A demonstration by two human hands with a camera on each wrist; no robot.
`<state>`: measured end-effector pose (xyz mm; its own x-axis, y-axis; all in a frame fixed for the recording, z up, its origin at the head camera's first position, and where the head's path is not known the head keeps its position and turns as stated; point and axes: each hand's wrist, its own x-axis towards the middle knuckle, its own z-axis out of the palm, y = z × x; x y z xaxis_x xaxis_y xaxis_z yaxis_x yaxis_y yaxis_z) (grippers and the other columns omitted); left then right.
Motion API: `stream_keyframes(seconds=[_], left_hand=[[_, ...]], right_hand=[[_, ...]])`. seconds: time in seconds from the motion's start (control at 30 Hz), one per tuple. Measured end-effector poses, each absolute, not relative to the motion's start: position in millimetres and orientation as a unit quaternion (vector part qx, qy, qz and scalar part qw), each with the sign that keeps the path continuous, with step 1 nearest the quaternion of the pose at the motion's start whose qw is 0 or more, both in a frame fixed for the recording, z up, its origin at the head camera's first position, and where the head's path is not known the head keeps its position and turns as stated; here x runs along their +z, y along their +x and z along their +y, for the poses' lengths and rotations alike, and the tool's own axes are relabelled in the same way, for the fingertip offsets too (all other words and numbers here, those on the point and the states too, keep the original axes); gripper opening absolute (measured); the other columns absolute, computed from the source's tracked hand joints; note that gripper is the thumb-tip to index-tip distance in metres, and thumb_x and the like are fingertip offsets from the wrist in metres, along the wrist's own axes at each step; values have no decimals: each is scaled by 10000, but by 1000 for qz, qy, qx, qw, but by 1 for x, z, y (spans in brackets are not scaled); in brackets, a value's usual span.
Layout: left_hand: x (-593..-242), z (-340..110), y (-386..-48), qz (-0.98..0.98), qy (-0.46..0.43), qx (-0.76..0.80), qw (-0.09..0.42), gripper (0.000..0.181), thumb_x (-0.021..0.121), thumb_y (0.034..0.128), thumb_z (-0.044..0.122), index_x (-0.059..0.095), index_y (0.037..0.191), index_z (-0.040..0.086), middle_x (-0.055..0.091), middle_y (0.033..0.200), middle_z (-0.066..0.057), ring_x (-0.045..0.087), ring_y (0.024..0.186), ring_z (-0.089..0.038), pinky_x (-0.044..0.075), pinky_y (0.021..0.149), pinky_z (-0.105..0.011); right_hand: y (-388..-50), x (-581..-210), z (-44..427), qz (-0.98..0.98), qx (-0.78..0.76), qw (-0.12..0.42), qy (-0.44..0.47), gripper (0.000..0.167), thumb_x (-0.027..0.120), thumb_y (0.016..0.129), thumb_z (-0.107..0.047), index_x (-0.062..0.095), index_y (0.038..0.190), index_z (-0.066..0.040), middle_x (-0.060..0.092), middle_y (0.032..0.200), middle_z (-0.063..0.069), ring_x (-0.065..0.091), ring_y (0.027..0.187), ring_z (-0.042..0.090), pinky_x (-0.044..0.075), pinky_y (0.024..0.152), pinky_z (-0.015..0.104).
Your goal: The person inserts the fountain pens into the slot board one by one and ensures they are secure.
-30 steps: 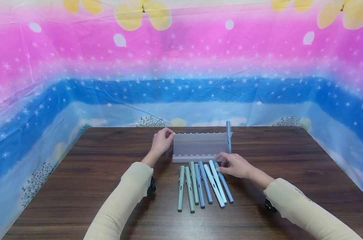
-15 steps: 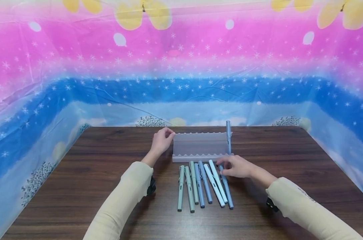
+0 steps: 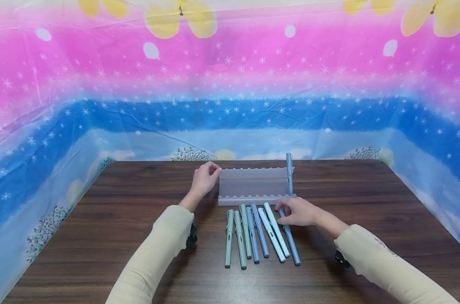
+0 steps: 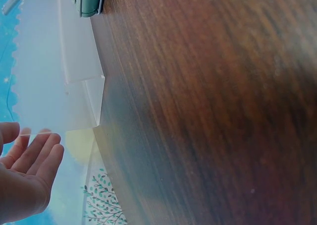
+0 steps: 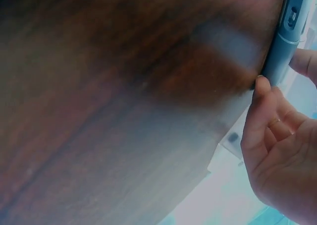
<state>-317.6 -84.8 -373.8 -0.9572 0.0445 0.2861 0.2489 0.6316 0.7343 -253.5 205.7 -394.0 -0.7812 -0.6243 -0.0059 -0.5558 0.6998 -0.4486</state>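
A translucent pen rack (image 3: 252, 183) with scalloped edges stands toward the back of the table. My left hand (image 3: 204, 180) pinches its upper left corner; in the left wrist view the thumb and fingers (image 4: 47, 155) meet at the rack's side edge. One blue-grey pen (image 3: 289, 169) leans upright in the rack's right end. In front lies a row of capped pens: several green and blue ones, plus two pale blue pens (image 3: 271, 234). At the row's right end, my right hand (image 3: 301, 211) holds the top of a dark blue pen (image 3: 292, 245) between thumb and fingertips.
The dark wooden table (image 3: 138, 232) reaches back to a pink and blue patterned cloth (image 3: 230, 114) hung around it. The lying pens sit close to the rack's front lip, with green pens (image 3: 229, 245) at the left end.
My right hand has shifted slightly right and taken the dark blue pen's top. That pen has slid toward me and right, away from the pale blue ones. The left hand stays put.
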Motion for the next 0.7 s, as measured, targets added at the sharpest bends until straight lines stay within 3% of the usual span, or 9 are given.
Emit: stream_keyframes(seconds=[0.3, 0.57, 0.7], left_hand=[[-374, -84, -318, -896, -79, -419, 122, 150, 542, 877, 156, 599, 915, 23, 625, 935, -114, 541, 917, -257, 395, 803, -382], [-378, -85, -321, -890, -84, -427, 134, 143, 541, 878, 184, 603, 874, 56, 629, 888, -75, 548, 881, -234, 401, 778, -361], [-378, -85, -322, -890, -87, -428, 134, 160, 537, 882, 197, 601, 873, 51, 627, 877, -79, 550, 863, -235, 405, 768, -362]], right_hand=[[-254, -395, 206, 921, -228, 67, -309, 234, 653, 781, -166, 556, 966, -62, 468, 624, -54, 411, 523, 72, 353, 497, 248], [-257, -394, 212, 901, -292, 108, -303, 280, 613, 818, -153, 519, 1054, -34, 542, 699, -40, 486, 588, 108, 404, 535, 284], [-259, -392, 215, 886, -340, 136, -285, 313, 597, 842, -177, 500, 1103, -35, 563, 761, 0, 472, 536, 144, 417, 481, 299]])
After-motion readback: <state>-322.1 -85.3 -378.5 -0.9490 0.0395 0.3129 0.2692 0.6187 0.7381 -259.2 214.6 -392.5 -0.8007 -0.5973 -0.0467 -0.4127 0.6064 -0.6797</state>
